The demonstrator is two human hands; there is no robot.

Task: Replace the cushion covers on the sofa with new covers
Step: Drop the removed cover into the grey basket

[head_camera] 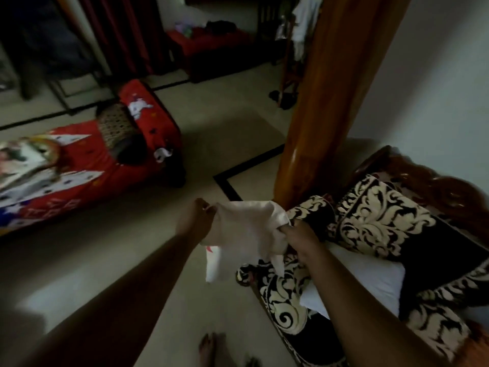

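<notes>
Two bare feet (211, 345) show at the bottom edge on the pale floor (164, 300), and the loose cloth hanging just above them is the first hazard: a trailing end could drop underfoot and be stepped on if the grip slackens. Both hands hold the white cover (243, 231) between them, out over the floor beside the sofa (423, 181). The left hand (194, 221) pinches one edge with arm stretched forward; the right hand (300, 238) grips the opposite edge with fingers curled round the cloth, close to the sofa's front. The cover sags and folds in the middle, so its opening is hard to find; I cannot tell which edge is the mouth. Pulling the wrong sides apart would twist it further. A white pillow (370, 282) lies on the seat just beyond the right hand, among black and cream patterned covers (378, 221) bunched around it. These could snag or slide off as the pillow is lifted. Farther off, a red patterned seat (79, 165) sits well apart across the floor, and a wooden pillar (325, 102) rises near the sofa's end. The dim light adds to the risk of misreading seams.
</notes>
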